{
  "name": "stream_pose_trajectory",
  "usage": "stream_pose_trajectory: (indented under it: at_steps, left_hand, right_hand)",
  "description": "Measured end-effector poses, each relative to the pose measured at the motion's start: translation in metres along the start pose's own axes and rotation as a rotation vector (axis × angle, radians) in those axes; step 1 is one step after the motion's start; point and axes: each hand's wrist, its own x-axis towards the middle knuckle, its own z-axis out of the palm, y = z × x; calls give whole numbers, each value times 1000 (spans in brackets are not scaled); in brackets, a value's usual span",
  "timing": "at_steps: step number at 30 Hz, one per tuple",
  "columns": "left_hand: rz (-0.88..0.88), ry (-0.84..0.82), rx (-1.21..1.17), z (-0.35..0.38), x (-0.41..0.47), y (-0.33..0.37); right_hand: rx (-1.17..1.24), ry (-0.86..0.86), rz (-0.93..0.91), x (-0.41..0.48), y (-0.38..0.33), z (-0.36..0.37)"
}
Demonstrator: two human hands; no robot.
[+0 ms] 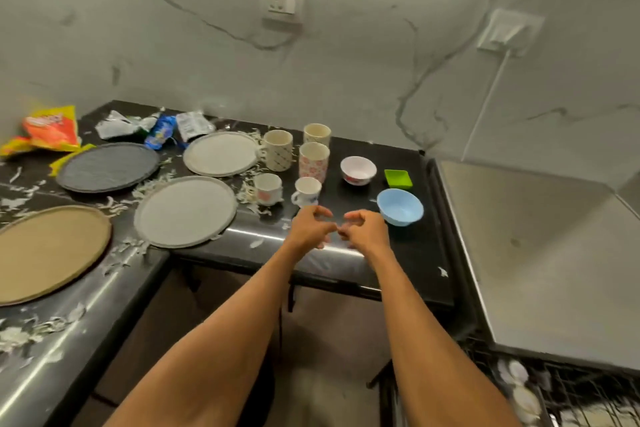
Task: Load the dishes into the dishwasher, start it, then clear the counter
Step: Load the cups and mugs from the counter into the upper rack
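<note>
On the counter [398, 255], blue bowl [400, 207] empty (left hand [309, 227] and right hand [366, 231] curled, holding nothing)

Plates [185, 211] flat, mugs [313, 161] and bowls [400, 206] upright — on black counter [415, 253].

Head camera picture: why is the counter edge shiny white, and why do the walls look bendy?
Head view: light glares off the glossy black counter edge; head view: the wide-angle lens bows the marbled wall; head view: the left hand and right hand look slightly blurred.

Tan plate [52, 253] cropped left, dishwasher rack [588, 392] cropped
</note>
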Motion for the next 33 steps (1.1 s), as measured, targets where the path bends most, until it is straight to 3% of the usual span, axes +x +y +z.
stream_pose_trajectory:
  at_steps: [8,16,21,28,33]
  left_hand:
    - [-42,88,-50,-74,50,-29]
    - [-94,60,39,-70,103,-42]
    - [-90,56,138,-58,130,-38]
    - [-82,113,205,-56,152,-36]
    - [5,32,191,-56,141,-24]
  right_hand:
    - [-101,-40,5,47,-40,54]
    - [-202,-126,47,114,-34,79]
    - [-218,-176,-19,147,-29,91]
    - [-142,-187,-48,161,-32,96]
    - [-92,-151,-26,144,-30,74]
